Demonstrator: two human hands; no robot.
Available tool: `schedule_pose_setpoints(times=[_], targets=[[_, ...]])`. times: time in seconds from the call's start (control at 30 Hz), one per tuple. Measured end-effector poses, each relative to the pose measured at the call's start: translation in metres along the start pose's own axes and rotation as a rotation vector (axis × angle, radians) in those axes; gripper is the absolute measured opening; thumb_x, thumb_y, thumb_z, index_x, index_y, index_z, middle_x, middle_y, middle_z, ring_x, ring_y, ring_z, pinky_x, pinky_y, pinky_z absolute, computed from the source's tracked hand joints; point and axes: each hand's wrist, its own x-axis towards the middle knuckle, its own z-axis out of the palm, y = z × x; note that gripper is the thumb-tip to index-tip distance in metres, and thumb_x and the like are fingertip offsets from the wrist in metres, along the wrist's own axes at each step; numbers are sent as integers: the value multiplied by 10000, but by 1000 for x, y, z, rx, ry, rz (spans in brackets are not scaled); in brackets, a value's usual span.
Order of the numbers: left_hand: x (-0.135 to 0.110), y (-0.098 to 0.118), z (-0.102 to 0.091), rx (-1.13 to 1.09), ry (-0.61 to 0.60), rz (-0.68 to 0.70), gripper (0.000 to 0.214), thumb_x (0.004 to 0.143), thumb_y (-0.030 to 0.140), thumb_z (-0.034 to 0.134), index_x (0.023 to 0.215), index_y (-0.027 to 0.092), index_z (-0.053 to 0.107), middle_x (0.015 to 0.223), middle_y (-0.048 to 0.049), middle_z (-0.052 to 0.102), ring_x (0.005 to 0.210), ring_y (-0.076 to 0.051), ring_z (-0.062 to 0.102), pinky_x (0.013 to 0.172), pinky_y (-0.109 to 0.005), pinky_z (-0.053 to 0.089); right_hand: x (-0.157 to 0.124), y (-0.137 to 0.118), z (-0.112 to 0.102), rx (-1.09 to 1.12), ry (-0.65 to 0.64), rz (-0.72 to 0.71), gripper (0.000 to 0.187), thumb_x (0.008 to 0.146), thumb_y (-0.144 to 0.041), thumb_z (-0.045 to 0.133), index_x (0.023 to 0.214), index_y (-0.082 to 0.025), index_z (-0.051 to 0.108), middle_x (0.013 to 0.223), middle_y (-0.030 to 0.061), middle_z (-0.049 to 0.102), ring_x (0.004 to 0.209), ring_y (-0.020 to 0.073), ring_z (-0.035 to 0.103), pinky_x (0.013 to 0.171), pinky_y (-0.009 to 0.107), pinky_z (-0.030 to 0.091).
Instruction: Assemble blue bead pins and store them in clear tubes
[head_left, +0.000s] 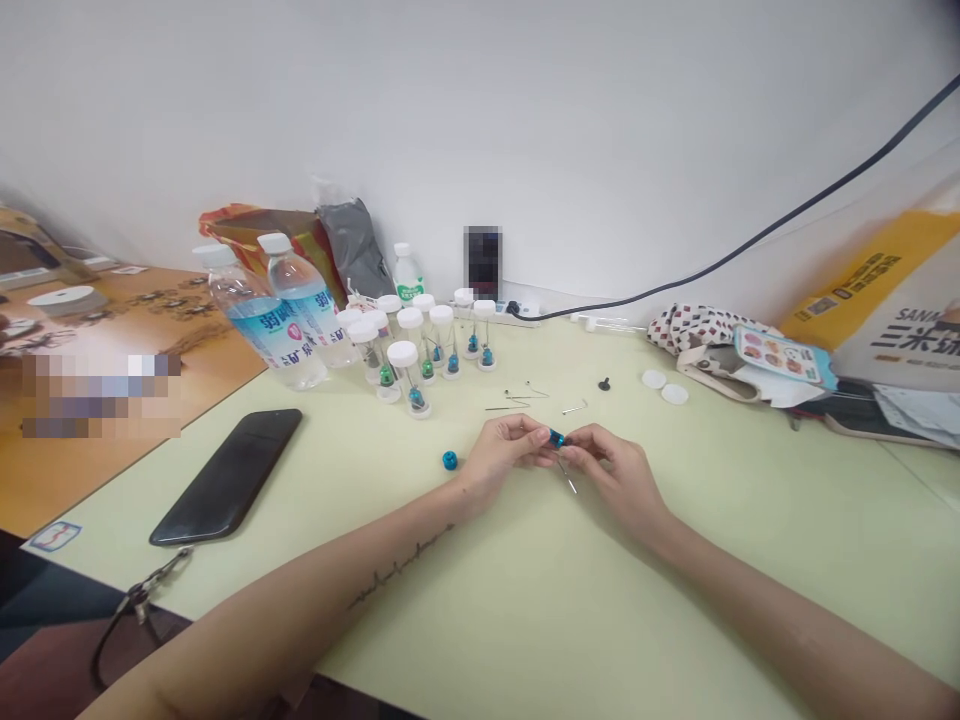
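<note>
Blue bead, a small glossy cylinder with a thin metal pin sticking out below it, sits pinched between both hands above the pale green desk. The left hand and right hand are close together, their fingertips clamped on the bead from either side. Left of the held bead lies one more blue bead. Beyond it stand about ten capped clear vials, several holding coloured beads, and about four loose wire pins. Further right of those are one black knob and two white discs.
</note>
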Motion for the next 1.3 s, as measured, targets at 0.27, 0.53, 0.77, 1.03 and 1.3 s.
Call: schedule_pose_setpoints(times=[0.27, 0.53, 0.77, 1.03, 1.3], targets=[[0, -1, 0, -23, 14, 17, 327, 701, 422, 671, 811, 121, 605, 794, -77, 678, 732, -163, 649, 749, -312, 493, -1, 2, -1, 22, -2, 18, 287, 882, -460, 422, 973, -220, 550, 833, 26, 651, 698, 167, 627, 653, 286, 485], [1, -2, -2, -77, 40, 12, 308, 701, 410, 676, 796, 123, 610, 782, -66, 684, 724, -150, 646, 749, -289, 487, -2, 1, -2, 5, 6, -55, 368, 917, -461, 333, 1008, -216, 593, 918, 44, 666, 702, 171, 641, 690, 293, 493], [1, -1, -1, -90, 40, 7, 294, 704, 384, 682, 806, 115, 620, 817, -84, 689, 727, -151, 646, 749, -286, 487, -2, 3, -1, 60, 28, -86, 374, 927, -435, 333, 1086, -213, 588, 917, 44, 652, 702, 160, 635, 688, 282, 498], [1, -3, -3, -87, 30, 31, 251, 727, 347, 667, 802, 109, 642, 802, -78, 677, 687, -121, 619, 722, -258, 480, -2, 2, -1, 45, 6, -97, 364, 934, -392, 331, 986, -203, 637, 868, 47, 637, 713, 161, 618, 675, 272, 489], [1, -3, -2, -81, 61, 27, 261, 715, 365, 675, 794, 117, 650, 783, -75, 681, 677, -124, 611, 700, -259, 469, -2, 8, -1, -29, 63, -159, 324, 908, -186, 319, 1126, -249, 550, 1015, 42, 575, 685, 129, 600, 688, 292, 484]])
